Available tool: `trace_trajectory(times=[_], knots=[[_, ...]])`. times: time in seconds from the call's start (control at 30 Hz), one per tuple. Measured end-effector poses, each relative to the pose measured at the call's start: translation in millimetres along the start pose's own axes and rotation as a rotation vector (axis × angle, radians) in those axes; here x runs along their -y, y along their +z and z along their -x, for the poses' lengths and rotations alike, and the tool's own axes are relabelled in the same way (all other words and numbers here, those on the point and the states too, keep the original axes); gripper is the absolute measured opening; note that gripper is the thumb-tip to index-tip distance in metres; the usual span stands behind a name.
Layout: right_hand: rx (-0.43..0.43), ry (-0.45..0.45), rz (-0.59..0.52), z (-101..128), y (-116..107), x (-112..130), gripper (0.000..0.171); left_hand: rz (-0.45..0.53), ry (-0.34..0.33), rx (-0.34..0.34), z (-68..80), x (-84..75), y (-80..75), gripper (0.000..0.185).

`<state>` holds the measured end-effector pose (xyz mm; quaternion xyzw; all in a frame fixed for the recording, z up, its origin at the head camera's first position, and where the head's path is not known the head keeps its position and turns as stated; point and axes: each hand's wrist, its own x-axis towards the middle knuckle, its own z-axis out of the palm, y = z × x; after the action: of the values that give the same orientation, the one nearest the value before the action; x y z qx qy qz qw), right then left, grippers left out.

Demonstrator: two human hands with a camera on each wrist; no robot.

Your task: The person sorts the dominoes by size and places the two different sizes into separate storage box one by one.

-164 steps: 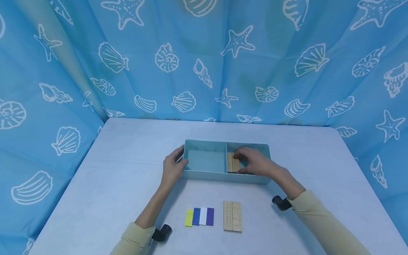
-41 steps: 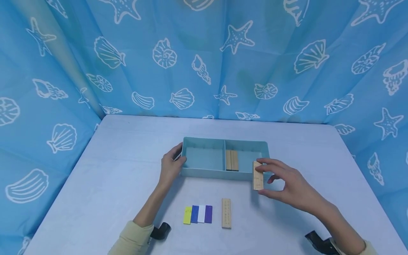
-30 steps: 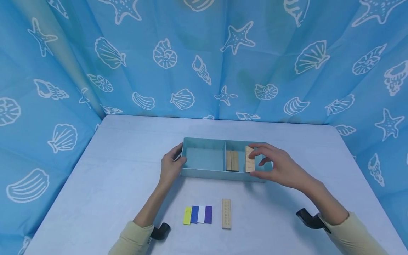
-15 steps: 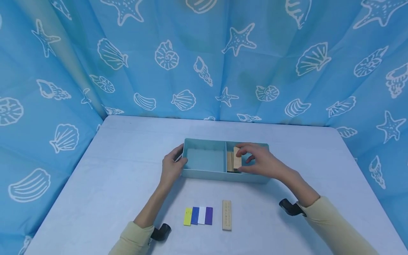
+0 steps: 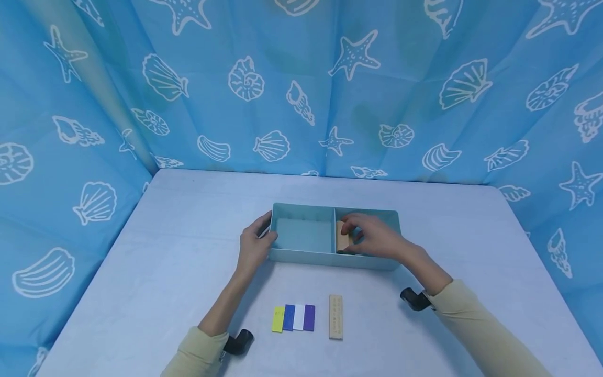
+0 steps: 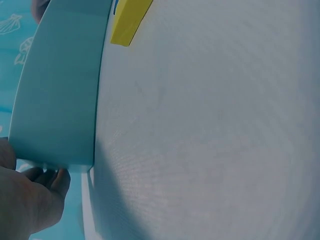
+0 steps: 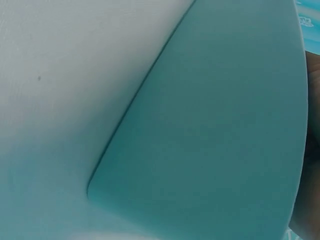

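A teal two-compartment box (image 5: pixel 306 256) lies across the middle of the table. My left hand (image 5: pixel 254 246) grips its left end; in the left wrist view, the left hand's fingers (image 6: pixel 60 182) bend around the end wall. Inside the right compartment, my right hand (image 5: pixel 377 238) pinches a wooden block (image 5: pixel 342 238) by its two ends, close to the divider. That block covers most of the other wooden blocks there; whether it rests on them I cannot tell. In the right wrist view the box wall (image 7: pixel 215 125) hides most of the right hand.
One engraved wooden block (image 5: pixel 335 317) lies on the white table (image 5: pixel 188 262) in front of the box. Left of it sit a yellow tile (image 5: pixel 278 319), a blue tile (image 5: pixel 289 317), a white tile (image 5: pixel 299 317) and a purple tile (image 5: pixel 309 318). A blue shell-patterned curtain (image 5: pixel 282 52) hangs behind.
The right hand has taken one of the two wooden blocks from the table and carried it left into the right compartment, up to the divider. The left hand has kept hold of the box.
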<state>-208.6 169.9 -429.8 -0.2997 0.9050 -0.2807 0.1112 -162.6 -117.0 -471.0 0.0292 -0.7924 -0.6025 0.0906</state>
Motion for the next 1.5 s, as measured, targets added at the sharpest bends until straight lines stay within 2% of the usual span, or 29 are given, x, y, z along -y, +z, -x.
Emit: trace_trajectory(times=[0.33, 0.8, 1.07, 1.33, 1.5], knots=[[0.003, -0.029, -0.005, -5, 4, 4, 0.034, 0.002, -0.008, -0.008, -0.5, -0.7, 0.4, 0.052], [0.012, -0.036, -0.042, -7, 6, 2, 0.034, 0.036, 0.0, 0.006, -0.6, -2.6, -1.5, 0.053], [0.012, -0.028, -0.024, -4, 6, 1, 0.035, 0.033, -0.006, 0.003, 0.3, -1.5, 0.0, 0.053], [-0.017, 0.0, -0.074, 9, -13, 14, 0.042, 0.027, -0.024, 0.002, 1.3, -3.5, 1.0, 0.053], [-0.08, -0.014, -0.044, 26, -29, 27, 0.04, 0.021, -0.02, -0.002, 1.9, -4.6, 0.2, 0.053]])
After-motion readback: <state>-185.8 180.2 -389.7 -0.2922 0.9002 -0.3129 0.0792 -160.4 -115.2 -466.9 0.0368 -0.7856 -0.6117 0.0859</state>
